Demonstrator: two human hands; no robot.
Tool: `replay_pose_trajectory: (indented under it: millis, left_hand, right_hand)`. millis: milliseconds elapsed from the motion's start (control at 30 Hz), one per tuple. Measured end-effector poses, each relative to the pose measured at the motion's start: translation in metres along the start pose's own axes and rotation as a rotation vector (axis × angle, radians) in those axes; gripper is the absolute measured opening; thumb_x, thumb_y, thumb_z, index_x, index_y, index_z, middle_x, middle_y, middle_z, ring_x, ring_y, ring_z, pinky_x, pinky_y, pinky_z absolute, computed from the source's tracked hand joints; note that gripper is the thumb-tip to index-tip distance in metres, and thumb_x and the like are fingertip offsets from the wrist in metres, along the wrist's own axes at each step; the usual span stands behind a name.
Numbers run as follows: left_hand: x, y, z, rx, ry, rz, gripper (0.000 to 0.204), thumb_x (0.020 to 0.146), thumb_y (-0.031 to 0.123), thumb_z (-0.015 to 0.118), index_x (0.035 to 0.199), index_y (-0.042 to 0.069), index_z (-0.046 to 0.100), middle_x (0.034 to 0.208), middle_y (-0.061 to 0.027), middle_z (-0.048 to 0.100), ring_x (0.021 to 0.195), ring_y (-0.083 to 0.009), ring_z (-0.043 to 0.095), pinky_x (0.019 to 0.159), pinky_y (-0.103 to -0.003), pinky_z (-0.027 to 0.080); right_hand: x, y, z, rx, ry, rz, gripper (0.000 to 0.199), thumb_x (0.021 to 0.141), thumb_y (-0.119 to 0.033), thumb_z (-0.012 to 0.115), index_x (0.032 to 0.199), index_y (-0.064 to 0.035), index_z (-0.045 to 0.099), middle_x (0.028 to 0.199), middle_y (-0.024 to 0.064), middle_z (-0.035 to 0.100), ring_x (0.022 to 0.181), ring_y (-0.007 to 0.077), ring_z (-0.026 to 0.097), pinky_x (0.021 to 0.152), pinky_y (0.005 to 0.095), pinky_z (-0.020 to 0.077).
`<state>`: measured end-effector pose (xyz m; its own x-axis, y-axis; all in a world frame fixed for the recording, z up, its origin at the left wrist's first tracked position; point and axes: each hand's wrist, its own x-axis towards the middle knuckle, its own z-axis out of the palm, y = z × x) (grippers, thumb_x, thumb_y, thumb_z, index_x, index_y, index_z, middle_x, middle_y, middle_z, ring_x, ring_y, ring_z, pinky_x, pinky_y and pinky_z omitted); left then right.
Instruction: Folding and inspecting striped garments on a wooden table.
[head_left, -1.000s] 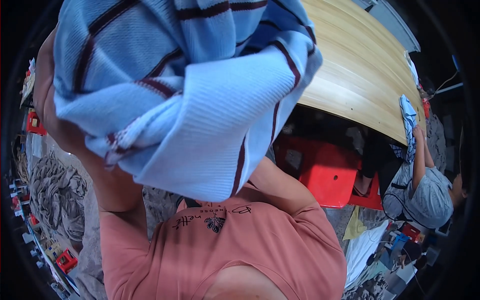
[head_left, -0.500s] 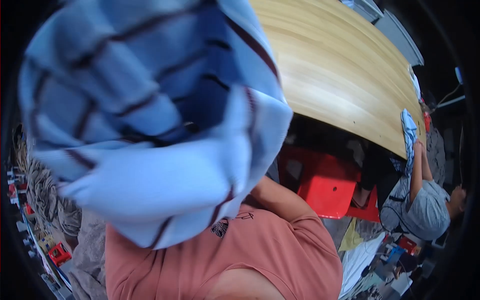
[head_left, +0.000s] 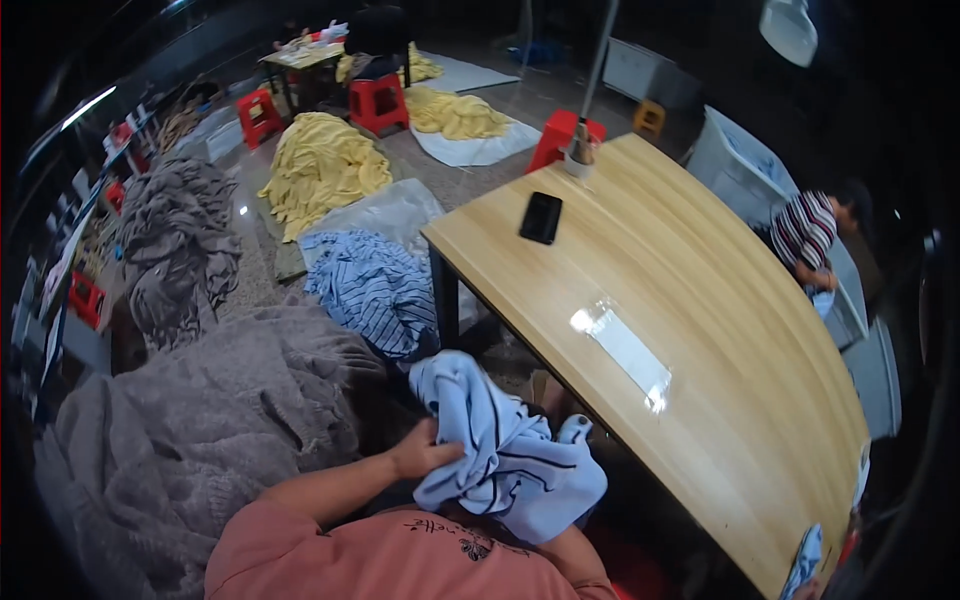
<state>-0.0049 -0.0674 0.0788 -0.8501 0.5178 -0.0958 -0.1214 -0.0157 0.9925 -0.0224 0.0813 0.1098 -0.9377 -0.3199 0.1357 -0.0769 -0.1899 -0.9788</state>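
A bunched light-blue cloth with dark stripes [head_left: 540, 485] is held up in front of my chest, beside the table's near edge. My left hand [head_left: 428, 452] is closed on its left side, thumb pressed against the folds. My right forearm reaches in behind the cloth, which covers the right hand, so its fingers are hidden. A heap of similar blue striped cloth [head_left: 370, 285] lies on the floor ahead, by the table leg.
Right of me stands a wooden table [head_left: 720, 330] bearing a black phone-like rectangle [head_left: 541, 217] and a taped-down pale strip [head_left: 630, 355]. Grey fabric [head_left: 220, 390] is heaped at left, yellow fabric [head_left: 325, 165] farther off. A person in stripes [head_left: 805, 235] works beyond the table.
The cloth, which was spread large and close to the camera, is now lower and bunched. My left hand has come into sight. The view has swung up and leftward, showing the floor heaps.
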Motion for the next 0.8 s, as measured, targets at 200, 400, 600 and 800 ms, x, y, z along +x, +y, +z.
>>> replay_pose_trajectory:
  millis: [200,400,600,800]
  left_hand:
    - [0.016,-0.022,-0.006,-0.354,-0.317,0.060,0.049,0.075,0.019,0.067,0.117,0.003,0.049,0.112,-0.0071,0.053,0.105,-0.0159,0.048,0.091,-0.031,0.037]
    - [0.026,-0.018,0.021,0.003,-0.328,0.141,0.051,0.075,0.023,0.070,0.118,0.004,0.049,0.117,-0.0091,0.052,0.109,-0.0212,0.047,0.095,-0.034,0.035]
    - [0.039,-0.019,0.019,-0.020,0.019,0.269,0.029,0.081,0.020,0.063,0.107,0.007,0.055,0.100,-0.0026,0.056,0.095,-0.0136,0.051,0.084,-0.029,0.041]
    - [0.041,0.012,-0.010,-0.591,-0.004,0.150,0.029,0.086,0.019,0.051,0.112,0.007,0.051,0.101,-0.0012,0.056,0.093,-0.0104,0.053,0.083,-0.028,0.042]
  right_hand:
    - [-0.068,0.000,-0.042,-0.366,-0.025,-0.031,0.034,0.078,-0.012,0.054,0.111,-0.0033,0.056,0.108,0.0101,0.059,0.099,0.0266,0.056,0.084,0.0389,0.0444]
    - [-0.062,-0.011,-0.051,-0.677,-0.030,-0.067,0.035,0.077,-0.012,0.055,0.111,-0.0033,0.056,0.108,0.0104,0.059,0.098,0.0272,0.057,0.083,0.0392,0.0444]
    - [-0.059,0.007,-0.064,-1.003,0.162,-0.218,0.037,0.072,-0.018,0.059,0.106,-0.0038,0.057,0.103,0.0127,0.060,0.093,0.0291,0.057,0.078,0.0387,0.0450]
    - [-0.050,0.007,-0.039,-0.529,-0.043,-0.126,0.044,0.063,-0.013,0.069,0.101,-0.0006,0.051,0.092,0.0152,0.053,0.084,0.0314,0.053,0.069,0.0378,0.0417]
